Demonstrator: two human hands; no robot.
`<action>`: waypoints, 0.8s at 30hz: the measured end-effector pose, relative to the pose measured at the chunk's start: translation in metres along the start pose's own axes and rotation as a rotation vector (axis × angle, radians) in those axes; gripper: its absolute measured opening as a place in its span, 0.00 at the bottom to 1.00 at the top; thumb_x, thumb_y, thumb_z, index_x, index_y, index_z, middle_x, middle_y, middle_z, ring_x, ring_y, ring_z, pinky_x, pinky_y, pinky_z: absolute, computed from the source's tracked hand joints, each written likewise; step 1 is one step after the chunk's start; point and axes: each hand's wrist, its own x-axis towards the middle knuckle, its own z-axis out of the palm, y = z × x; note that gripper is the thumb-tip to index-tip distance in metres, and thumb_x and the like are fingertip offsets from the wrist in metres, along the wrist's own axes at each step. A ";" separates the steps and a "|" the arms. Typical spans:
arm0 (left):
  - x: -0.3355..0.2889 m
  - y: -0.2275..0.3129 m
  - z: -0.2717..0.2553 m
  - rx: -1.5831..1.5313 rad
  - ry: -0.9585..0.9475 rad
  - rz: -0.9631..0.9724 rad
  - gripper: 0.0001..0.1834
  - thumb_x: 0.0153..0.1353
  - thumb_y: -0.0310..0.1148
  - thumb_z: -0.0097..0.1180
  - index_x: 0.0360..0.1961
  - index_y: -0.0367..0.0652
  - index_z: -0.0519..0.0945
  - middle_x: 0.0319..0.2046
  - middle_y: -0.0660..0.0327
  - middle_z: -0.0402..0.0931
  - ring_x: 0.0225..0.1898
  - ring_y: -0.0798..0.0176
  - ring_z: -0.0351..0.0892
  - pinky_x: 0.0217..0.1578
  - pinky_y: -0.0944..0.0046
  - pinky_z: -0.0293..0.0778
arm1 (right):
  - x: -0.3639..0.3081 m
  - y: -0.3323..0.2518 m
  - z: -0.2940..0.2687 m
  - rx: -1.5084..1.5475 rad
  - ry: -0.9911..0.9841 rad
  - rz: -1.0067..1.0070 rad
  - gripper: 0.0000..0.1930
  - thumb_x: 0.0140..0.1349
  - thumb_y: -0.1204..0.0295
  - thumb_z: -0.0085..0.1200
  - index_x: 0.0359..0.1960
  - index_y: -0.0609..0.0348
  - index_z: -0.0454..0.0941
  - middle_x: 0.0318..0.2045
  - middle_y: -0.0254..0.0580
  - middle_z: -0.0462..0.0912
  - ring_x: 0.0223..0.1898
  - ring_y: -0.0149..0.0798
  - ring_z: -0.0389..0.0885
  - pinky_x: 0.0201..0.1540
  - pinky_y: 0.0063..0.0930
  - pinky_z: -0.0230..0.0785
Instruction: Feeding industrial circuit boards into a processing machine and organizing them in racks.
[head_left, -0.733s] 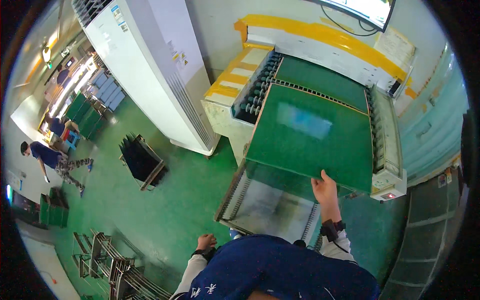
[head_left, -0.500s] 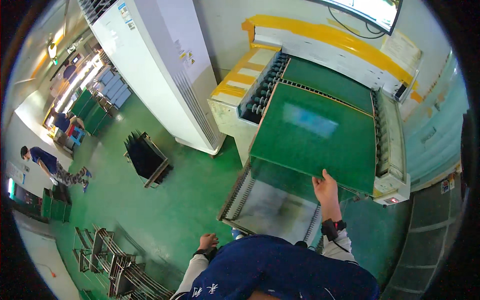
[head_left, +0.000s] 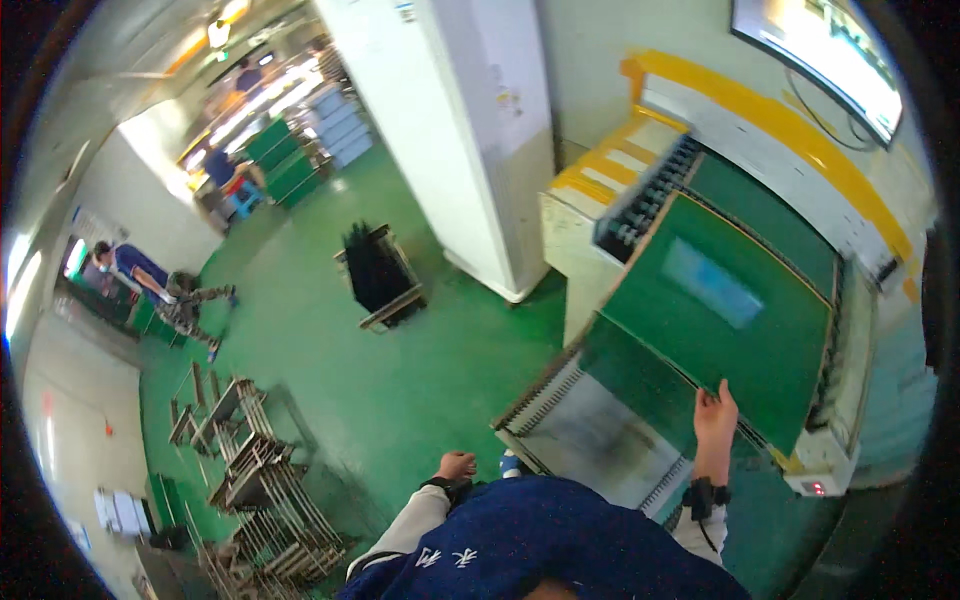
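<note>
A large glossy green panel (head_left: 725, 305) lies on the roller conveyor, with its near edge reaching out toward me. My right hand (head_left: 715, 415) is closed at that near edge, thumb uppermost; the fingers underneath are partly hidden. Below the panel's edge stands a slotted rack (head_left: 590, 435) with toothed side rails and a pale base. Another green panel (head_left: 765, 205) lies farther in on the rollers. Low in front of my body, my left hand (head_left: 457, 465) has its fingers curled in, with nothing visible in them, apart from the rack.
A tall white cabinet (head_left: 470, 130) stands left of the conveyor machine (head_left: 575, 240). On the green floor are a rack of dark sheets (head_left: 382, 280) and several metal frames (head_left: 250, 460). At the far left a person (head_left: 150, 275) bends forward. A screen (head_left: 830, 60) hangs above the machine.
My view has swung left, so the machine and panel sit farther right in the picture. My right hand stays at the panel's near edge. The distant person's stride has changed.
</note>
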 end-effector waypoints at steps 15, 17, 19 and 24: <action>-0.001 -0.010 0.003 0.050 0.120 0.002 0.11 0.51 0.36 0.52 0.28 0.38 0.72 0.18 0.62 0.71 0.16 0.65 0.72 0.14 0.66 0.67 | 0.013 -0.003 -0.005 -0.047 -0.020 -0.012 0.13 0.56 0.68 0.53 0.38 0.63 0.69 0.37 0.41 0.72 0.36 0.35 0.69 0.41 0.26 0.66; 0.008 -0.022 -0.005 0.034 0.107 0.033 0.12 0.51 0.37 0.53 0.29 0.37 0.74 0.19 0.61 0.73 0.16 0.64 0.73 0.16 0.65 0.68 | 0.010 -0.002 0.002 -0.038 -0.029 -0.001 0.13 0.56 0.68 0.52 0.39 0.63 0.69 0.37 0.41 0.72 0.36 0.36 0.69 0.41 0.26 0.67; 0.010 -0.027 -0.008 0.056 0.126 0.054 0.13 0.50 0.37 0.54 0.29 0.37 0.75 0.21 0.59 0.74 0.18 0.64 0.74 0.17 0.65 0.70 | 0.010 -0.002 0.005 -0.038 -0.044 -0.016 0.13 0.56 0.68 0.52 0.39 0.63 0.69 0.36 0.41 0.72 0.36 0.36 0.68 0.41 0.27 0.67; 0.009 -0.024 -0.001 0.155 0.185 0.036 0.16 0.49 0.40 0.55 0.29 0.35 0.77 0.21 0.58 0.76 0.19 0.64 0.76 0.21 0.65 0.73 | 0.031 -0.008 -0.012 -0.042 -0.042 -0.036 0.15 0.56 0.69 0.52 0.41 0.65 0.67 0.37 0.42 0.71 0.38 0.37 0.68 0.43 0.28 0.67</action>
